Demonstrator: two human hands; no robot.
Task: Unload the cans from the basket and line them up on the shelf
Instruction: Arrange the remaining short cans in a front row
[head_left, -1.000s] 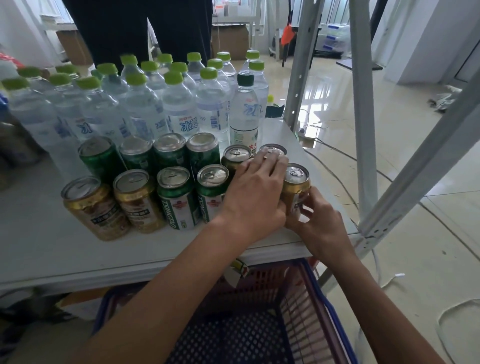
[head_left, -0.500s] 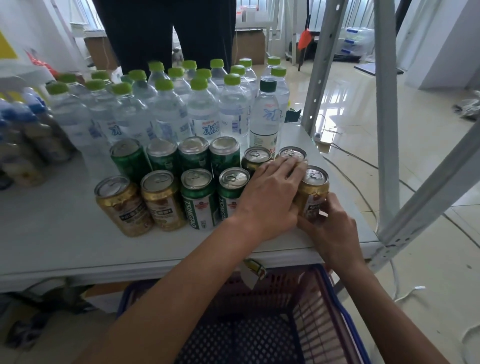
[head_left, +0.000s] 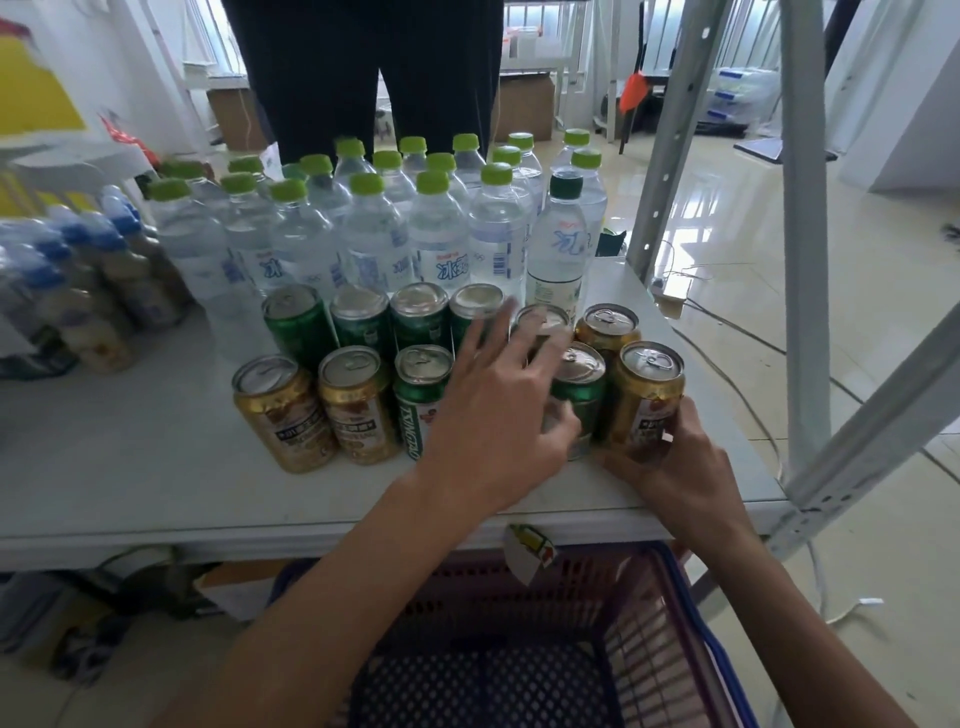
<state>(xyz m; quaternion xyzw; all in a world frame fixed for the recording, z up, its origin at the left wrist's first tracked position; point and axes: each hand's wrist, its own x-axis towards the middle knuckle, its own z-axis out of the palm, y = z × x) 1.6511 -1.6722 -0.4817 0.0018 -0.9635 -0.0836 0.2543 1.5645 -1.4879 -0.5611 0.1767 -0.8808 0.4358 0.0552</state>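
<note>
Head view, left to right: blue-capped bottles (head_left: 78, 291) crowd the shelf's (head_left: 130, 467) far left, too blurred to count. Next come clear water bottles (head_left: 374, 228) with light green caps, roughly twenty, and one dark-capped bottle (head_left: 558, 249) at their right end. In front stand the cans in two rows. The back row shows four green cans (head_left: 358, 322), a blurred can (head_left: 543, 322) behind the fingers, and a gold can (head_left: 608, 325). The front row has two gold cans (head_left: 317, 410), a green can (head_left: 421, 395), a green can (head_left: 579, 395) partly behind the left hand (head_left: 498, 410), and a gold end can (head_left: 647, 400). The left hand is spread open above the cans, gripping nothing; half a second ago it lay flat on the can tops, covering that green can. The right hand (head_left: 675, 473) wraps the gold end can low at its base, as before. The basket (head_left: 675, 587) sits under the shelf edge; what shows of it holds no cans.
</note>
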